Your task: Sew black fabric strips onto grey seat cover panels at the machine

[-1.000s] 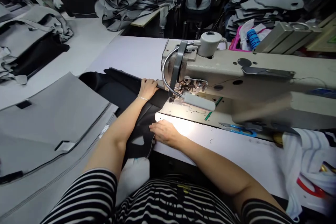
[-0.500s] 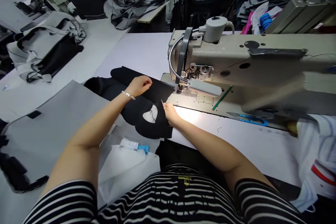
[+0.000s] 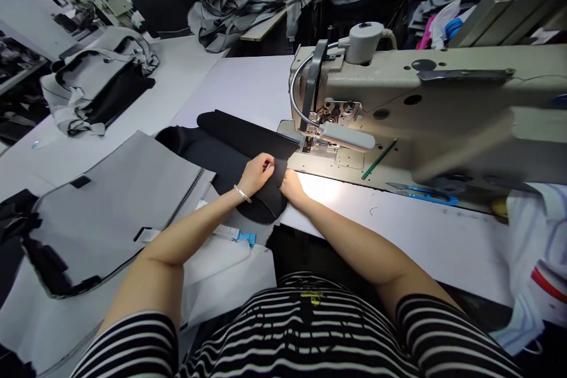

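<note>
The black cloth lay at centre frame on the desk, just left of the sewing machine; the left hand and right hand met at its near edge, each pinching it — fingertips hidden in the fold. It looked soft, light and limp, best held by that edge; the needle was hard to make out.

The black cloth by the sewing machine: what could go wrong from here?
1. Both hands, the left hand and the right hand, pinch the black cloth close to the needle; a finger might get caught there.
2. The cloth hangs over the table edge, so it could drag and skew the seam.
3. The scissors lie near the right arm and might get knocked.
</note>
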`<move>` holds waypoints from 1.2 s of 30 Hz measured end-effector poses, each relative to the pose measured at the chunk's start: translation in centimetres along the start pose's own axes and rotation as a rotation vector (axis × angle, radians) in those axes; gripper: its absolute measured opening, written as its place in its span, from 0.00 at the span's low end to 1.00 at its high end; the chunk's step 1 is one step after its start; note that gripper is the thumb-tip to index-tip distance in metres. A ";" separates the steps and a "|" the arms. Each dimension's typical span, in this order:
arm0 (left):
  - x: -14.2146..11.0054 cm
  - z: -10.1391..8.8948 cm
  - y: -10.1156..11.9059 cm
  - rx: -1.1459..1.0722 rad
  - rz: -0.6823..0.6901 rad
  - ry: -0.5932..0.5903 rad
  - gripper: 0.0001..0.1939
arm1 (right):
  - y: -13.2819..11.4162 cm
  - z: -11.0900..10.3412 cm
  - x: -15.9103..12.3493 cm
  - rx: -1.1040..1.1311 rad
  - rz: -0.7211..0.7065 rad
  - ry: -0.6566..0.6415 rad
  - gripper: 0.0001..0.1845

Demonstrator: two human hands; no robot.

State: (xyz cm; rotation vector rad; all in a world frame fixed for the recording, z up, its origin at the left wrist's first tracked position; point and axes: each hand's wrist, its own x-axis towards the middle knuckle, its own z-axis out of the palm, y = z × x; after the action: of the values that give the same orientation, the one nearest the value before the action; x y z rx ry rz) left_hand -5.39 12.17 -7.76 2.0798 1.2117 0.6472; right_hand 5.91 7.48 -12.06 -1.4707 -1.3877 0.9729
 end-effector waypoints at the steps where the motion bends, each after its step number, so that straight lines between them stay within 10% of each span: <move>1: 0.7 0.3 0.0 -0.097 -0.096 0.038 0.03 | -0.1 -0.1 -0.1 -0.013 -0.007 -0.011 0.15; 5: 3.1 0.6 0.5 -0.584 -0.570 0.125 0.06 | -1.0 -1.2 -0.9 -0.116 -0.080 -0.090 0.12; 8: 3.5 0.4 0.8 -0.723 -0.617 0.119 0.10 | -1.3 -2.6 -1.4 -0.467 -0.267 -0.061 0.05; 15: 2.6 0.3 -0.7 -0.248 -0.189 -0.011 0.18 | 0.1 -2.1 -0.9 -0.961 -0.430 0.005 0.20; 24: 2.9 -0.8 -1.3 0.648 0.207 -0.052 0.15 | -0.5 0.4 1.8 -1.089 -0.162 -0.007 0.29; 30: 4.4 -0.5 -1.5 0.715 0.548 0.222 0.13 | 0.0 0.6 2.3 -1.202 -0.262 0.002 0.24; 36: 7.6 1.3 -2.6 0.586 0.648 0.165 0.16 | 0.3 0.4 3.3 -1.174 -0.361 -0.067 0.24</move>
State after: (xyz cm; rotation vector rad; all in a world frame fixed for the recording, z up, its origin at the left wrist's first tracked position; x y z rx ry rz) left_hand -2.55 19.56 -9.82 3.0159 0.8545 0.8265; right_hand 5.84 10.79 -12.37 -1.8400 -2.3474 -0.1274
